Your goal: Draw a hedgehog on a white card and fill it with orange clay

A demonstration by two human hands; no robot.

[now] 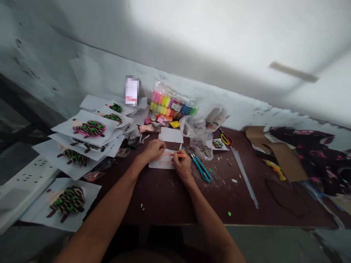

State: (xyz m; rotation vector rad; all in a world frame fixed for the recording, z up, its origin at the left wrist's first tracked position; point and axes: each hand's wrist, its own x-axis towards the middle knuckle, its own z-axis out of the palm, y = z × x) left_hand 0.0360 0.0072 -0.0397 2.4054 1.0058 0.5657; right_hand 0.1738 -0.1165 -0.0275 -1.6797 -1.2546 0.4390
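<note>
The brown tabletop [161, 197] runs from the white sheet [162, 165] down to its front edge, and this stretch, crossed by the person's forearms, is the widest room near the hands; a few white scraps [142, 206] lie on it. To the left, a stack of hedgehog pictures [85, 133] hems in the space; to the right, blue-handled scissors [201, 168] lie near the right hand [182, 166], with translucent sticks [245, 177] farther out. Behind the white sheet is a blank white card [170, 135], and beyond it a bag of colored clay [172, 106] leans against the wall [233, 98]. The white sheet lies flat between and partly under the hands, carrying orange lines in a row of short strokes with small loops below; finer detail is too small to read. The right hand's fingers pinch an orange marker [179, 155] over the sheet's right side. The left hand [155, 149] rests at its upper left, fingers curled in; whether they grip anything cannot be told
</note>
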